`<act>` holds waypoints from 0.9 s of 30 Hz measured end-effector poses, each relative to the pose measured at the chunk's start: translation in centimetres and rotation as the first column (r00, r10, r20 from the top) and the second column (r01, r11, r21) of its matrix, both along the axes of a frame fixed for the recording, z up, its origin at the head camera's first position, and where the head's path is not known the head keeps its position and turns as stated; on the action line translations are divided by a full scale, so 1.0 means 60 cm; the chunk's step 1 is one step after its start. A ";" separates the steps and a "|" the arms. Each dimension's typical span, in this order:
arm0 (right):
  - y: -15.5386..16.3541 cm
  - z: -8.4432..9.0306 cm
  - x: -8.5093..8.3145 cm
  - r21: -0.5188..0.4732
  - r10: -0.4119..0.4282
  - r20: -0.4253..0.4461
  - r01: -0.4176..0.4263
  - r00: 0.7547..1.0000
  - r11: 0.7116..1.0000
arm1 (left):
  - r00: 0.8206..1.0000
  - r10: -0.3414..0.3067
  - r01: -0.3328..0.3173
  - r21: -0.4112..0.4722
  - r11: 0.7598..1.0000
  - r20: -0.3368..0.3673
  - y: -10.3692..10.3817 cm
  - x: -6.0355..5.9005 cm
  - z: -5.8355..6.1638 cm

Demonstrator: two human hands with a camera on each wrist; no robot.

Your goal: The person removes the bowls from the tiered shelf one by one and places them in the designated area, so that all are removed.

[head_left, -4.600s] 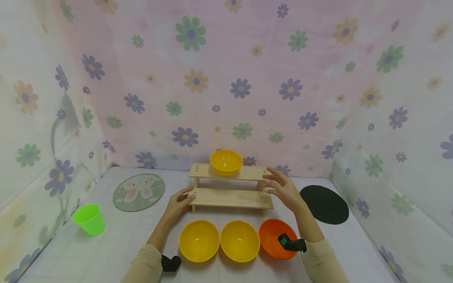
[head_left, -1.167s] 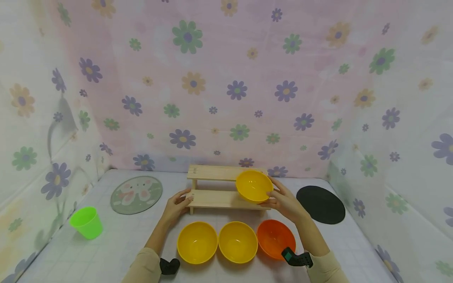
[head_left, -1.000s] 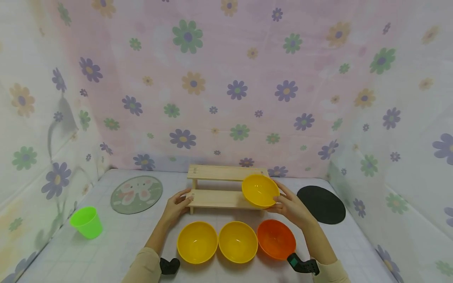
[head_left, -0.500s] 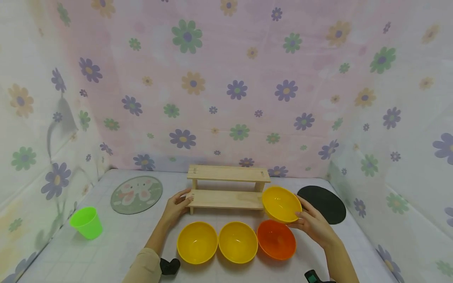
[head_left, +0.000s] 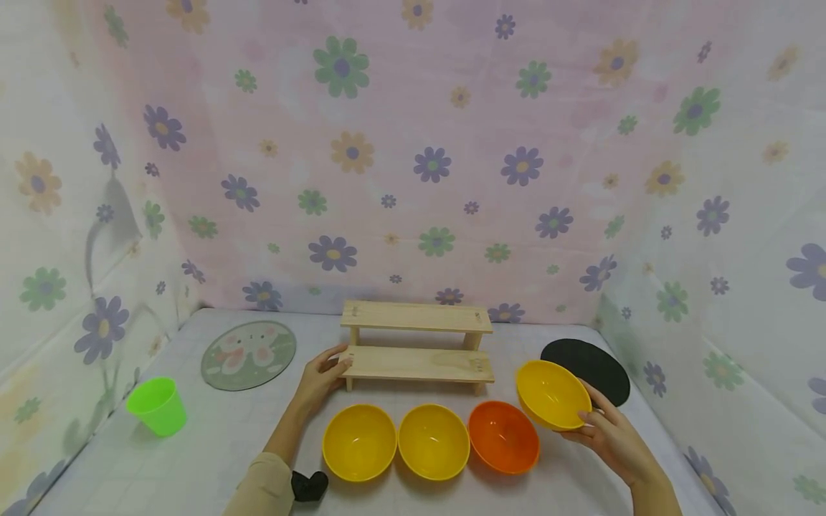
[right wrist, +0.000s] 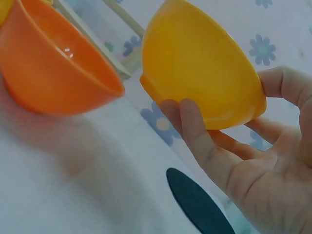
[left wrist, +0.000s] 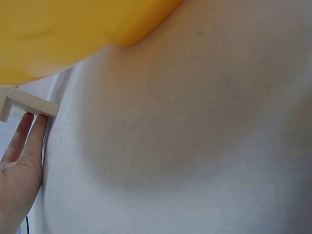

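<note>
In the head view, my right hand (head_left: 616,437) holds a yellow bowl (head_left: 551,395) by its right side, tilted and raised right of the orange bowl (head_left: 503,437). The right wrist view shows fingertips under the held bowl's base, with the thumb side against its wall. My left hand (head_left: 317,383) touches the left end of a two-tier wooden shelf (head_left: 419,364). In the left wrist view, two straight fingers (left wrist: 36,136) meet the wood; the thumb is hidden there. Two more yellow bowls, the left one (head_left: 359,443) and the middle one (head_left: 434,442), stand in a row with the orange bowl.
A black round mat (head_left: 590,362) lies behind my right hand. At the left are a green cup (head_left: 158,407) and a round rabbit-patterned mat (head_left: 248,356). A flowered cloth (head_left: 413,143) encloses the back and sides of the white-covered table (head_left: 226,444).
My right hand has taken the yellow bowl off the upper tier and carried it right and nearer, past the shelf's end. My left hand has stayed at the shelf.
</note>
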State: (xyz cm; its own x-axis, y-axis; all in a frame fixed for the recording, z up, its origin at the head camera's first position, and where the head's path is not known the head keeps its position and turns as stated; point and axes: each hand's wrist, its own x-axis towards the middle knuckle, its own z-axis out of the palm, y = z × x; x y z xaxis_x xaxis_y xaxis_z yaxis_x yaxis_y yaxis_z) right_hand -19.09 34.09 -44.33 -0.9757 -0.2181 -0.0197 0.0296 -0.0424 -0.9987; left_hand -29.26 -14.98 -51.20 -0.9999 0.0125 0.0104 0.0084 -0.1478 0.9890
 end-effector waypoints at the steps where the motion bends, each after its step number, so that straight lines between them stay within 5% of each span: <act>1: 0.003 -0.003 0.003 0.006 -0.019 0.015 0.019 1.000 1.000 | 1.000 -0.002 0.002 0.000 1.000 0.004 0.000 0.000 0.001; 13: 0.029 -0.037 0.018 0.059 -0.176 0.152 0.169 0.972 0.984 | 0.999 -0.032 0.032 0.021 0.999 -0.005 0.002 0.023 0.039; 27: 0.037 -0.054 0.027 0.109 -0.196 0.230 0.175 0.953 0.979 | 1.000 -0.015 0.015 0.028 0.999 0.005 -0.003 -0.005 -0.004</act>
State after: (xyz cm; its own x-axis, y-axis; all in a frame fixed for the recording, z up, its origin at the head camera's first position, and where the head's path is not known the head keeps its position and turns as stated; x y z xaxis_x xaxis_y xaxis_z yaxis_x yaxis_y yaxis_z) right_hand -17.45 36.32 -47.59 -0.9633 -0.0210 -0.2678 0.2675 0.0165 -0.9634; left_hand -29.54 -15.17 -51.44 -0.9996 0.0274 0.0062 0.0013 -0.1756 0.9845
